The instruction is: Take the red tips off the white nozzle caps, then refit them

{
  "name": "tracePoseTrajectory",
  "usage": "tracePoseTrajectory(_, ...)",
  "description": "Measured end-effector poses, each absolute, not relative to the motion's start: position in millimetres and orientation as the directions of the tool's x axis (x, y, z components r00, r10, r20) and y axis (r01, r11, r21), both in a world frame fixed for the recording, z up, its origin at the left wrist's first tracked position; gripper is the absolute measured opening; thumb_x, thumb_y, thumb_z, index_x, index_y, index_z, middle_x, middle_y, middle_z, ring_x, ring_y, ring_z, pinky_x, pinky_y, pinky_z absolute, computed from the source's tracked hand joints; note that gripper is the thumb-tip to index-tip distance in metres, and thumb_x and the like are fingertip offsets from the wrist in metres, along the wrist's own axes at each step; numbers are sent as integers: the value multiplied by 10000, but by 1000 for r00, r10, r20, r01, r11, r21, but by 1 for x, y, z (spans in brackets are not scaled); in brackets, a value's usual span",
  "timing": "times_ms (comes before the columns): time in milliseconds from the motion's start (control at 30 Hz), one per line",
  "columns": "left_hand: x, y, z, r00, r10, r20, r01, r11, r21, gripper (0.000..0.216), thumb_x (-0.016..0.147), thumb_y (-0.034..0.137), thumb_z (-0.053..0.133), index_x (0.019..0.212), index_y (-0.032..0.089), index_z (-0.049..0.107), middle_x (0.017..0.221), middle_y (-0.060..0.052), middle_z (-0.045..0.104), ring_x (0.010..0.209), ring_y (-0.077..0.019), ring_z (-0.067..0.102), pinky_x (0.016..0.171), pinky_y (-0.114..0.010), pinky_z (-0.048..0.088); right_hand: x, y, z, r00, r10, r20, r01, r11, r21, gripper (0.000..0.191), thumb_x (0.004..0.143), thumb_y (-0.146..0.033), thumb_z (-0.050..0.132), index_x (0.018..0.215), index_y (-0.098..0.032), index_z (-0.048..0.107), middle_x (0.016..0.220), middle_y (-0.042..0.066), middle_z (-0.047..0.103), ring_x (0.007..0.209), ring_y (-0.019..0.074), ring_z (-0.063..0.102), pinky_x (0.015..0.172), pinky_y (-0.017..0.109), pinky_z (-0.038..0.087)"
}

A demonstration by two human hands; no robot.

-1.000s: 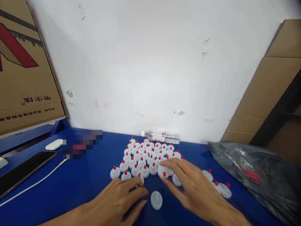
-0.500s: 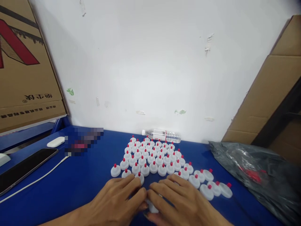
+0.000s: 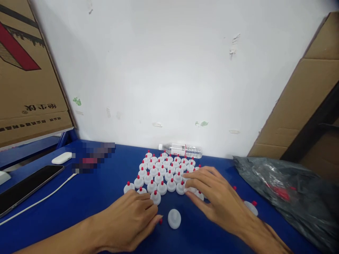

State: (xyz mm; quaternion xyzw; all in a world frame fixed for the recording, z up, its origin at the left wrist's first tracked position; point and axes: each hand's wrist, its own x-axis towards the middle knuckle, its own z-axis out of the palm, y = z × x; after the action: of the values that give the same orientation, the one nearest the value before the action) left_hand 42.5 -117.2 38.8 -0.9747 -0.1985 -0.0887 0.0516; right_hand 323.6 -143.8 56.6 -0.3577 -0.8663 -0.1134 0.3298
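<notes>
Left hand (image 3: 135, 217): low over the blue bench (image 3: 92, 201), fingers curled, thumb extended. Small red tip (image 3: 160, 221) shows at the thumb's end; cannot tell whether pinched or merely alongside. Loose white cap (image 3: 174, 218) lies on the bench just right of that thumb, between the hands, touching neither.

Right hand (image 3: 215, 197): fingers slightly bent, thumb below them, all pointing left at the near right edge of the capped group. A white piece (image 3: 191, 189) shows at the fingertips; grip on it cannot be confirmed. Another red-tipped cap (image 3: 251, 208) sits right of the right wrist, partly covered.

Beyond and between both hands: close rows of white caps with red tips (image 3: 168, 175), mostly upright. Left of the left hand: white cable (image 3: 53, 193), then dark phone (image 3: 31, 188). Right of the right hand: grey plastic bag (image 3: 304, 208), red pieces (image 3: 280, 193) in clear film on it. Past the rows, a clear bottle (image 3: 180, 150) lies sideways near the white wall (image 3: 164, 70).
</notes>
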Motion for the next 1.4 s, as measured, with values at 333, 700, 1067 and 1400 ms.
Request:
tracePoseTrajectory(333,45,-122,46,881,473,-10,472,-880,-50,127,971,254,523,872,206,585,789,-22,682,680,-228,673,615,-366,417,311,-148,39,-554,689,468,731,671,-122,93,1002,-257,614,934,-233,673,805,-23,675,814,176,596,950,410,374)
tracePoseTrajectory(700,48,-127,53,866,501,-9,500,-865,-41,31,942,215,537,970,215,526,789,-25,682,654,-248,678,582,-348,404,324,-141,46,-505,681,530,795,606,-21,160,1030,-190,523,969,-218,668,898,15,696,869,191,613,964,442,354)
tracePoseTrajectory(1067,46,-124,52,889,457,-32,457,-889,-23,214,797,105,602,920,240,491,819,6,650,630,-214,634,522,-332,297,324,-141,43,-497,693,522,792,608,-54,170,1038,-189,515,947,-224,654,898,5,712,890,188,621,1025,474,342)
tracePoseTrajectory(1400,44,-125,48,888,459,17,460,-888,0,129,912,100,530,859,218,518,844,-13,642,634,-193,623,544,-342,315,318,-143,42,-558,700,446,766,641,-49,230,1067,-268,488,962,-243,691,988,8,769,1007,213,646,1061,504,371)
